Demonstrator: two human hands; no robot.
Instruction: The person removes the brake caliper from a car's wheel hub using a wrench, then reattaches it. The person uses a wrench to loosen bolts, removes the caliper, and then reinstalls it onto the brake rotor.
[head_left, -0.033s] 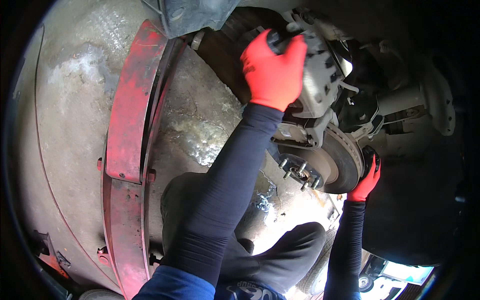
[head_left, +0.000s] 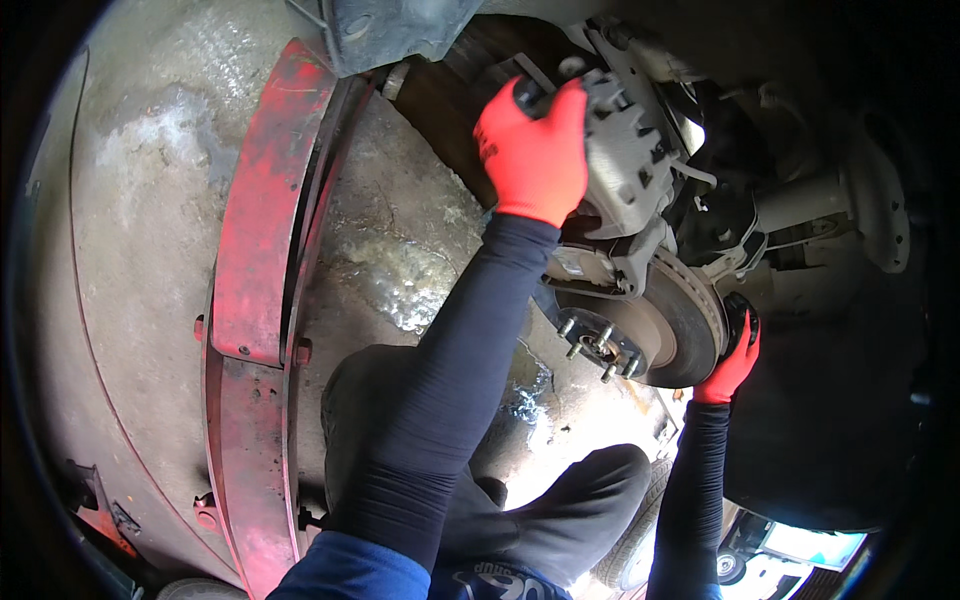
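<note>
Under a raised vehicle, my left hand [head_left: 533,155], in a red glove with black fingertips, is curled at the outer upper end of a grey brake caliper [head_left: 622,165]. Its fingertips are partly hidden against the metal. Below the caliper sits a brake disc [head_left: 690,325] on a hub [head_left: 600,347] with several bare wheel studs. My right hand [head_left: 738,355], gloved alike, wraps round the disc's right edge, its thumb and some fingers out of sight behind. A metal bracket [head_left: 632,270] spans the disc's upper edge beneath the caliper.
A long red steel jack or lift arm [head_left: 262,220] runs over the stained concrete floor [head_left: 150,250] at the left. A grey strut [head_left: 810,205] and dark wheel-well liner [head_left: 810,400] lie at the right. A tyre [head_left: 635,540] stands behind my knee.
My left hand has shifted slightly left, and the caliper has swung a little the same way with it. My right hand and the disc have stayed put.
</note>
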